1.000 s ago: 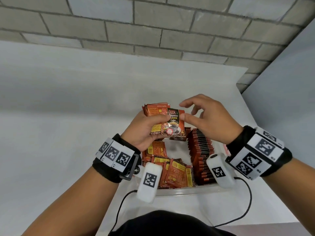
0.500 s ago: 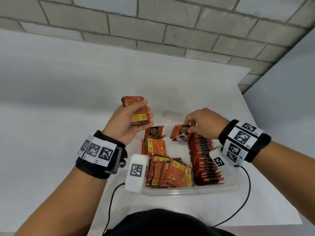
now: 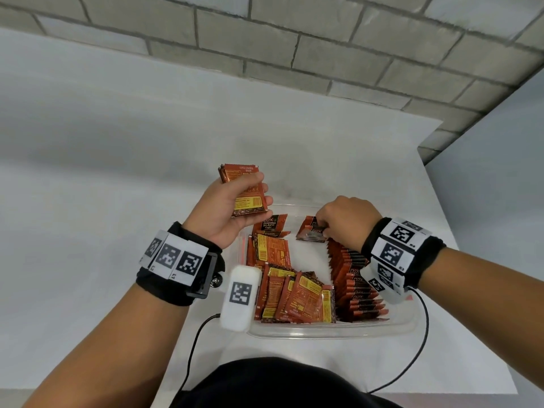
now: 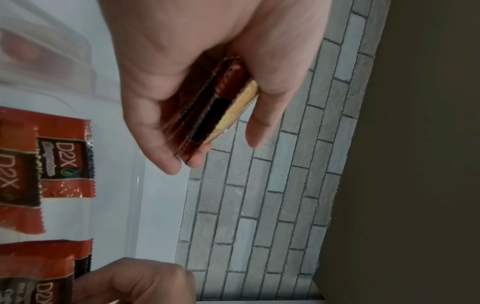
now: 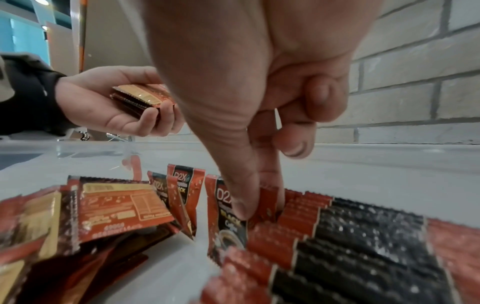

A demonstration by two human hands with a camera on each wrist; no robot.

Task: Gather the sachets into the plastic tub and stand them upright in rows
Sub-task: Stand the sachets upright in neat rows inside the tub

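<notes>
Clear tub holds red sachets: an upright row along its right side, loose ones leaning and lying at left and far end.

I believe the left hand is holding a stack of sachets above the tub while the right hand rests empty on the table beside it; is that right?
Not quite. The left hand does hold a stack of sachets above the tub, but the right hand is inside the tub, pinching a sachet at the far end of the upright row, as the right wrist view shows.
</notes>
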